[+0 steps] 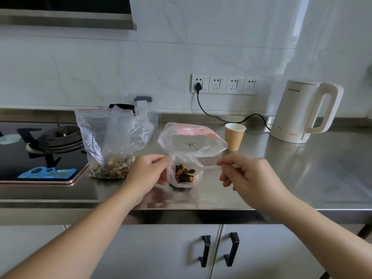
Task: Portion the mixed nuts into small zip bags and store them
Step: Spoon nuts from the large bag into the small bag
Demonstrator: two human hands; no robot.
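On the steel counter below white wall tiles, both hands pinch a small zip bag.

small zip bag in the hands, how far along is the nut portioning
Done: one portion of nuts sits inside the small zip bag. In hand: the left hand and right hand pinch its top edges, apparently sealing it. Left: the large bag still holds plenty of nuts, and nothing looks stored yet.

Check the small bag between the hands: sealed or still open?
Cannot tell for sure. Both hands, left hand and right hand, pinch the small zip bag at its top corners, stretching the strip; nuts sit at the bottom.
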